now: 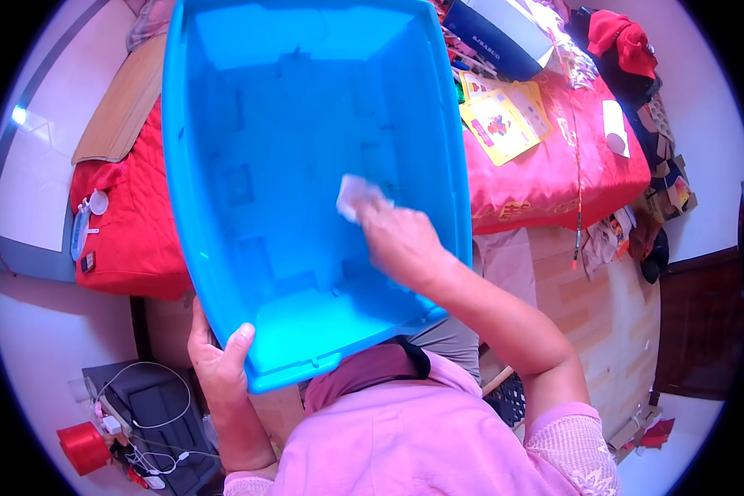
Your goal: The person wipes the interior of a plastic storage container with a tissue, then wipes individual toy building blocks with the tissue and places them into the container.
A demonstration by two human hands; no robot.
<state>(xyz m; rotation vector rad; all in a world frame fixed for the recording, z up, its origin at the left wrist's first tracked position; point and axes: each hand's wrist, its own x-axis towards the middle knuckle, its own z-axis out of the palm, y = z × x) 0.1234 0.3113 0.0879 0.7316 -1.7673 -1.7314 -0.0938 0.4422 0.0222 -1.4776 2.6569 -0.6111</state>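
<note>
A large blue plastic bin [252, 364] is tilted with its open side facing me, its far end resting toward the bed. My left hand [219, 351] grips the bin's near left corner, thumb over the rim and fingers behind the wall. Inside the bin, my right hand [397, 236] is closed on a crumpled white tissue [354, 197], somewhat blurred by motion. The tissue is over the bin's floor; whether it touches the plastic I cannot tell. Small dark marks show on the inner surfaces.
Beyond the bin is a bed with a red cover [132, 223]. On it lie yellow printed sheets [508, 124], a dark blue box [496, 37], a white roll [615, 128] and a cardboard piece [128, 103]. A dark cabinet [153, 413] with white cables stands at lower left.
</note>
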